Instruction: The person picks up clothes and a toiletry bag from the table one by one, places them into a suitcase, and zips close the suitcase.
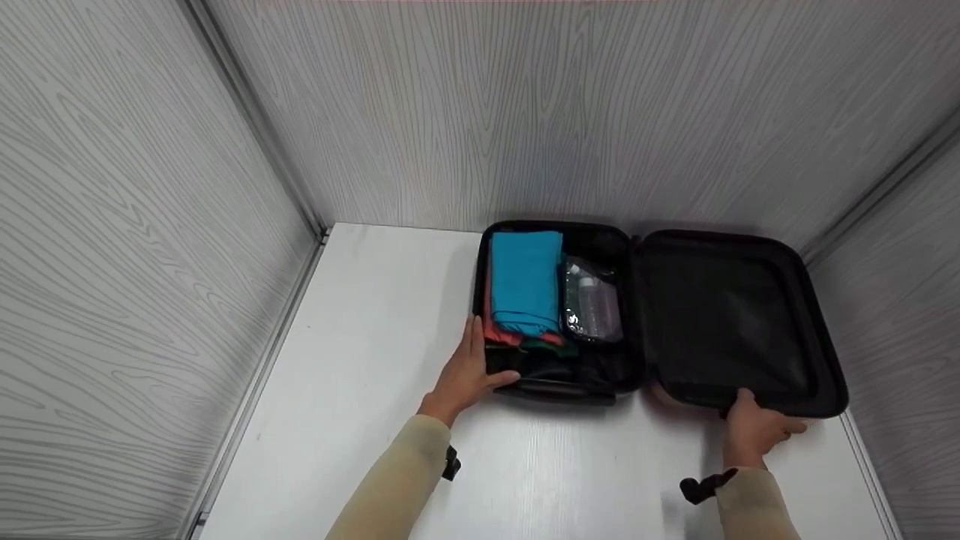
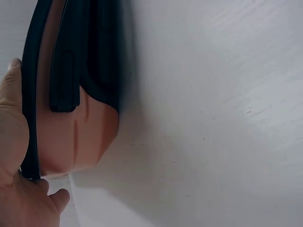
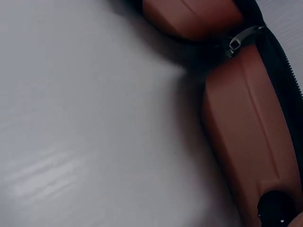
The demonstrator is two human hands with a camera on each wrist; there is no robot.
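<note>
Suitcase (image 1: 641,330) lies open on the surface (image 1: 375,300), left hand (image 1: 463,377) clamped on its near-left corner, right hand (image 1: 754,429) gripping the near edge of the lid (image 1: 720,322). Swinging the lid over too quickly could pinch the left thumb overlapping the rim.

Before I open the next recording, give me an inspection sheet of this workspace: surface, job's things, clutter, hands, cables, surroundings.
Surface: white tabletop, small dark specks in the left wrist view.
Job's things: suitcase opened flat; left half holds folded blue cloth and clear pouch with a bottle; nothing seen in the right half.
Clutter: nothing seen.
Hands: left hand at the left half's near-left corner; right hand at the right half's near edge, thumb over the rim.
Cables: nothing seen.
Surroundings: pale wood-grain panels on three sides.
</note>
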